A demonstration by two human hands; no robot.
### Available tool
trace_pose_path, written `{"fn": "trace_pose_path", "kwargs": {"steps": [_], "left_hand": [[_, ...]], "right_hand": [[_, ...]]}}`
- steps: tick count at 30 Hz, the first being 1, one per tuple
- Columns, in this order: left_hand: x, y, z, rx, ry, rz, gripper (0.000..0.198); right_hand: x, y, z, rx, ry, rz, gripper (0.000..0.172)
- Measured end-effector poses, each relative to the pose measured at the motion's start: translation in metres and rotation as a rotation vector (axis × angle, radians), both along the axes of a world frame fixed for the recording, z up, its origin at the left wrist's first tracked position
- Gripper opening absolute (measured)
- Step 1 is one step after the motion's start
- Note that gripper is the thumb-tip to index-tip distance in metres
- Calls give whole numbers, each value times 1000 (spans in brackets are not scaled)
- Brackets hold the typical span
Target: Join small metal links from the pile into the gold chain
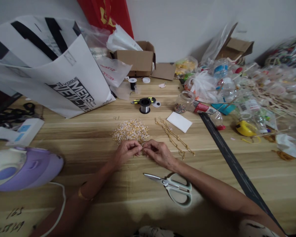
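Observation:
My left hand (pixel 128 151) and my right hand (pixel 159 152) meet at the near edge of a pile of small gold and clear pieces (pixel 130 130). The fingers of both are pinched together, fingertips almost touching. Whatever lies between them is too small to make out. Right of the pile, a gold chain (pixel 174 140) lies in two strands on the wooden table (pixel 101 197). Scissors (pixel 179 189) with pale green handles rest slightly open, close to my right forearm. Behind the pile stands a spool of silvery wire (pixel 145 105), beside a yellow and black tool (pixel 135 101).
A folded white paper (pixel 179 122) and a jar of beads (pixel 184 102) lie right of the spool. Bottles and bags crowd the right side past a black strip (pixel 227 153). At left are a large white bag (pixel 64 79), a power strip (pixel 26 131) and a purple appliance (pixel 32 168).

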State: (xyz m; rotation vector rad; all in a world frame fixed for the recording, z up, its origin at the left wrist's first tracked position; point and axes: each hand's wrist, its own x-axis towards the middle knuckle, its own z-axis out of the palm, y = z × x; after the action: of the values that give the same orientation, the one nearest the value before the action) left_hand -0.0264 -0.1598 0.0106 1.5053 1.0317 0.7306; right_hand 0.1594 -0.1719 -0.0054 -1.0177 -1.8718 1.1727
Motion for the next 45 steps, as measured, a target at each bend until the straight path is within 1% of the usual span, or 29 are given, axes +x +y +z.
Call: {"fn": "trace_pose_path", "kwargs": {"steps": [6, 16, 23, 26, 30, 35, 40, 45], "left_hand": [[2, -2, -4, 48, 21, -8, 23], [0, -3, -8, 135, 122, -19, 21], [1, -3, -10, 206, 194, 3, 18], [1, -3, -9, 232, 220, 9, 17], [1, -3, -8, 226, 241, 16, 15], [1, -2, -8, 193, 191, 23, 15], [1, -2, -7, 201, 220, 16, 15], [0, -1, -9, 161, 180, -10, 15]], "right_hand": [[0, 0, -3, 20, -40, 16, 14], [1, -1, 2, 93, -104, 12, 12], [2, 0, 2, 94, -133, 18, 12], [3, 1, 3, 69, -118, 32, 12], [2, 2, 4, -20, -64, 59, 12], [1, 3, 2, -129, 21, 67, 12], [1, 5, 0, -168, 37, 64, 12], [1, 5, -2, -192, 62, 73, 11]]}}
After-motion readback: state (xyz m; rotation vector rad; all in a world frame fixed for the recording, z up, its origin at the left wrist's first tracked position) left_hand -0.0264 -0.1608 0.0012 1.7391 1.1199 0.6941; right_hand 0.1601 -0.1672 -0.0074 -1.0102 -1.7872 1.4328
